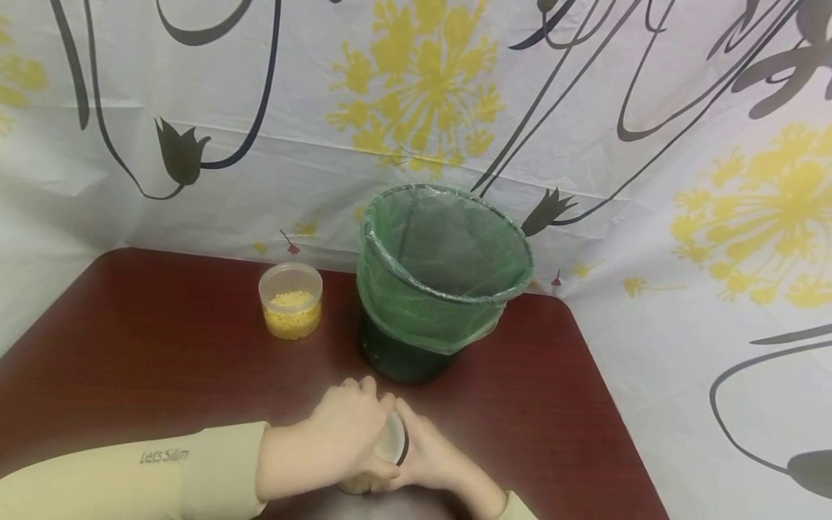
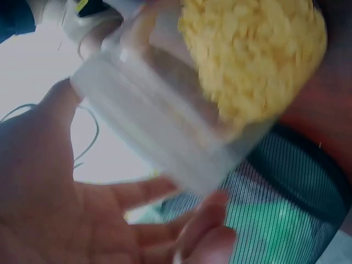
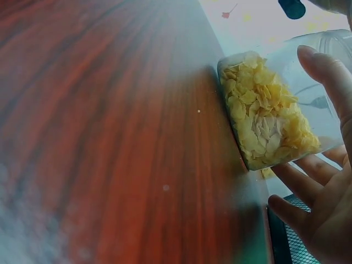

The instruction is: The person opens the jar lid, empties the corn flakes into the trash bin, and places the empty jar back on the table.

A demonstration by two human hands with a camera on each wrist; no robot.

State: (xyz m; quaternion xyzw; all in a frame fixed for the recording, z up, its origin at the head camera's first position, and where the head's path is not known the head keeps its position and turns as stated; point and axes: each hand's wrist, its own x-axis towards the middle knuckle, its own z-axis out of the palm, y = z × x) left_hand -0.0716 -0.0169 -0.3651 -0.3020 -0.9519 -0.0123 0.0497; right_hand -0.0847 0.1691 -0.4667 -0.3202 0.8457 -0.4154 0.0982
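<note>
Both hands are at a clear plastic jar (image 3: 267,110), partly filled with yellow flakes, low in the middle of the head view. My left hand (image 1: 344,430) grips its pale lid (image 2: 148,126) from above, the thumb on one side and the fingers on the other. With the thumb against the clear wall and the fingers around the far side, my right hand (image 1: 429,451) holds the jar body. In the head view the hands cover most of the jar. The right wrist view shows its base right at the tabletop.
A dark red table (image 1: 162,339) carries a round tub (image 1: 292,303) of small yellow pieces at the back left. Behind the hands stands a dark mesh bin (image 1: 406,361) lined with a green bag (image 1: 416,310). A flower-printed curtain (image 1: 260,195) hangs behind the table.
</note>
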